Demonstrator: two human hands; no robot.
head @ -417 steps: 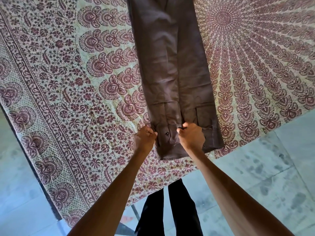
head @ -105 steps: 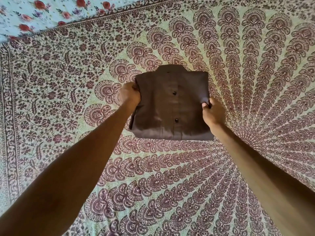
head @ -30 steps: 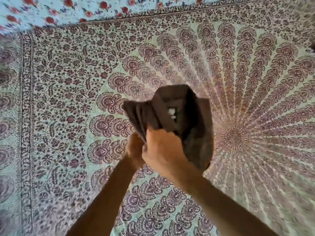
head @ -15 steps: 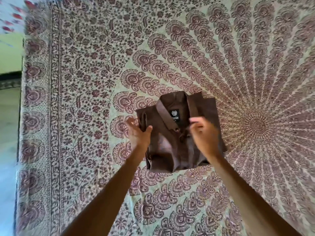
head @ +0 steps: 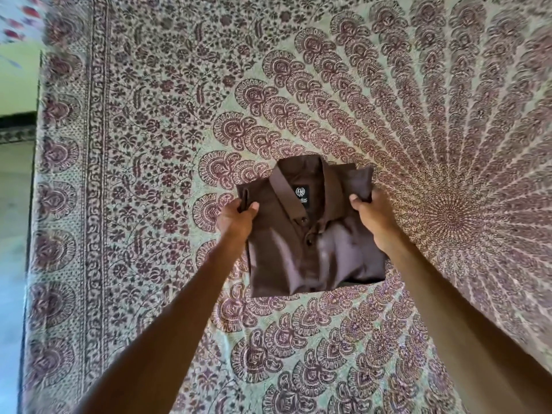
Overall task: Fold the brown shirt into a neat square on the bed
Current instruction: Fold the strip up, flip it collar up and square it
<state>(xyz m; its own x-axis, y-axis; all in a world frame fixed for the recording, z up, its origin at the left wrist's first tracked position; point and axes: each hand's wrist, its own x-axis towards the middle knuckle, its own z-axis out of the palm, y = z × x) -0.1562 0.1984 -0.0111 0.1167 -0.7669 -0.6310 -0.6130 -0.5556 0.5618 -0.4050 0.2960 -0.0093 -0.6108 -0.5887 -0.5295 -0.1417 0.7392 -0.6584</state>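
Observation:
The brown shirt (head: 310,252) lies folded into a compact square on the bed's patterned sheet (head: 149,144), collar side up, with a black neck label and buttons showing. My left hand (head: 237,218) grips the shirt's left edge, thumb on top. My right hand (head: 375,215) grips the right edge near the shoulder, thumb on top and fingers curled round the fold. The shirt's near edge casts a thin shadow on the sheet at the right corner.
The cream and maroon mandala sheet covers the whole bed. The bed's left edge (head: 31,234) runs down the frame, with pale floor (head: 13,234) beyond it. A floral cloth (head: 18,28) shows at the top left corner.
A second ago both hands held the bundle up while turning it over. It now lies collar side up, and my hands have spread to its left and right edges.

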